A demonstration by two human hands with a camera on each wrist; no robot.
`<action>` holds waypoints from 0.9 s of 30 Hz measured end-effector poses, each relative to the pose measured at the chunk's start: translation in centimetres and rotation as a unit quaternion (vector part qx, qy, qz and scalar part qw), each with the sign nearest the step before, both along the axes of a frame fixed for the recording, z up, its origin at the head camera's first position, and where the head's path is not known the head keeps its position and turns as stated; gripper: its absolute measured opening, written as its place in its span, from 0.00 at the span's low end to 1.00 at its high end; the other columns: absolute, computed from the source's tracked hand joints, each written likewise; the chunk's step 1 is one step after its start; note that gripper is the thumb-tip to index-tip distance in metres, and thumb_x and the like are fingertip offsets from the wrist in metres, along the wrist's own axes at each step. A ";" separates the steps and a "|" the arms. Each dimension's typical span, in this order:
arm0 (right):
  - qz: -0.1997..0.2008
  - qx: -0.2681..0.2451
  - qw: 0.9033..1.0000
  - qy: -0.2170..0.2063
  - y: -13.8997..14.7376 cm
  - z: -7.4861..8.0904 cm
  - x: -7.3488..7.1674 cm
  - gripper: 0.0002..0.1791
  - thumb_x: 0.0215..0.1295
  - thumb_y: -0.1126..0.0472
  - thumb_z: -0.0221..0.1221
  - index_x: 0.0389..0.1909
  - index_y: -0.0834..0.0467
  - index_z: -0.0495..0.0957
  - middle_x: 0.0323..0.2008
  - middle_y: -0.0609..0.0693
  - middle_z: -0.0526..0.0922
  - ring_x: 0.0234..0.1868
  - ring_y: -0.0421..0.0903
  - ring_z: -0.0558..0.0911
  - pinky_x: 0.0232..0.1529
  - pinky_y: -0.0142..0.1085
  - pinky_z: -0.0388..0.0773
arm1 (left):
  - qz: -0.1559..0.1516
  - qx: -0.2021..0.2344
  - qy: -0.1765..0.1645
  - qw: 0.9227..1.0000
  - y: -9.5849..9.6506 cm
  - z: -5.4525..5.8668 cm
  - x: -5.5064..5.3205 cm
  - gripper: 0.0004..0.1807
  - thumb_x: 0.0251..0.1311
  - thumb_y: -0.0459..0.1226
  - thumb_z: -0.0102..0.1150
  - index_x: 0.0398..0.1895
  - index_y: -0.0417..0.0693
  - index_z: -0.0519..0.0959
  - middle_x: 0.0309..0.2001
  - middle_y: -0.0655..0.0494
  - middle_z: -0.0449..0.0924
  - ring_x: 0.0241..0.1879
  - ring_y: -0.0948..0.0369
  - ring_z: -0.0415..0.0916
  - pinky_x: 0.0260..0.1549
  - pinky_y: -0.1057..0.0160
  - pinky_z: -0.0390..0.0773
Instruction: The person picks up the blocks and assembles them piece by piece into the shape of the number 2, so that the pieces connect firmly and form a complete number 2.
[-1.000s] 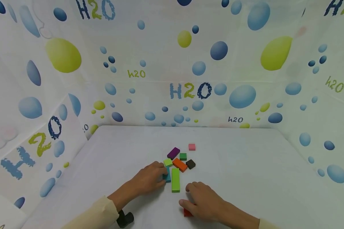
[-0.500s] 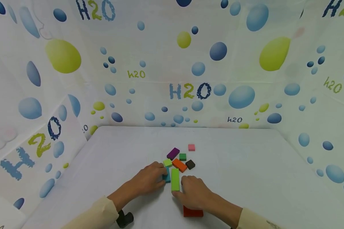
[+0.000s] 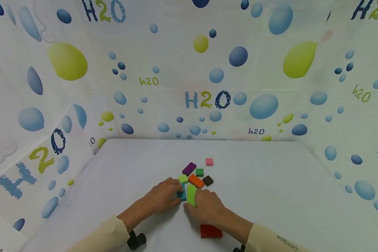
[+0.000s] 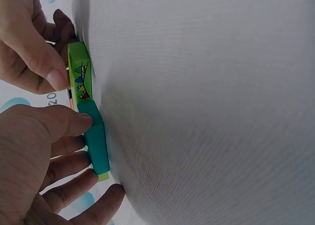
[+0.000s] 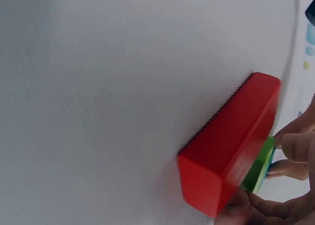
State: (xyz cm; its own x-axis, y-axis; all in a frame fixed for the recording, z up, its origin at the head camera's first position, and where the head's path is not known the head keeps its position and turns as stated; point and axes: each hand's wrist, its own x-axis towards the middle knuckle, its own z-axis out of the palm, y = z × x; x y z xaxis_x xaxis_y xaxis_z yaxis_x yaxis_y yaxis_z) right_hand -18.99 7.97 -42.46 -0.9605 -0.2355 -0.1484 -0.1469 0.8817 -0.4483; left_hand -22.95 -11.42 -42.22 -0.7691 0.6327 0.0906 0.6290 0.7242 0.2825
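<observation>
My left hand (image 3: 165, 196) holds a teal block (image 3: 183, 196) by its sides, thumb and fingers bent round it in the left wrist view. Just right of it lies a long light green block (image 3: 191, 194), which my right hand (image 3: 209, 208) grips, thumb at the near end and fingers along the right side. Printed flags show on the green block's face (image 4: 78, 72) in the left wrist view, where its end meets the teal block (image 4: 96, 136). A red block (image 3: 211, 231) lies below the right wrist, large in the right wrist view.
Beyond the hands lie a small lime block (image 3: 183, 179), an orange block (image 3: 196, 181), a dark brown block (image 3: 208, 180), a purple block (image 3: 189, 168), a dark green block (image 3: 200, 172) and a pink block (image 3: 209, 162). A patterned backdrop (image 3: 163, 105) surrounds the white table (image 3: 264, 196).
My right hand has moved from over the red block, forward and left, to the light green block and taken hold of it. The red block is now uncovered. My left hand stays at the teal block.
</observation>
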 end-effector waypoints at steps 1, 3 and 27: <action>-0.005 -0.001 1.000 -0.002 -0.1 -0.1 0.0 0.27 0.64 0.41 0.64 0.42 0.63 0.74 0.23 0.52 0.71 0.22 0.46 0.73 0.20 0.34 0.69 | -0.001 0.000 0.000 1.000 0.0 -0.1 0.0 0.09 0.60 0.39 0.70 0.43 0.50 0.84 0.42 0.59 0.80 0.43 0.63 0.73 0.47 0.62 0.82; -0.014 0.001 1.000 -0.004 -0.1 -0.2 0.0 0.26 0.64 0.41 0.64 0.40 0.62 0.73 0.22 0.52 0.71 0.21 0.46 0.73 0.19 0.34 0.70 | -0.003 0.001 0.000 1.000 0.0 -0.1 0.0 0.09 0.61 0.39 0.70 0.43 0.50 0.84 0.42 0.59 0.80 0.43 0.63 0.73 0.46 0.62 0.82; -0.051 -0.020 0.998 -0.006 -1.1 -0.8 -0.5 0.20 0.62 0.51 0.67 0.34 0.65 0.75 0.21 0.54 0.72 0.17 0.46 0.75 0.18 0.32 0.76 | 0.018 -0.004 0.000 1.000 0.0 -0.3 -0.1 0.08 0.61 0.40 0.70 0.42 0.51 0.84 0.40 0.62 0.79 0.42 0.64 0.72 0.46 0.62 0.83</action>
State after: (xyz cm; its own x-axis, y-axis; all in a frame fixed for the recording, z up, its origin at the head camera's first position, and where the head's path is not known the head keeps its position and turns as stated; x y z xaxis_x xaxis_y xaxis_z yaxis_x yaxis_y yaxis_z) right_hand -19.46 6.85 -43.30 -0.9782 -0.1417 -0.1516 -0.0512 0.8729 -0.4853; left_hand -23.05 -11.44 -42.54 -0.7920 0.6046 0.0851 0.6017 0.7492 0.2768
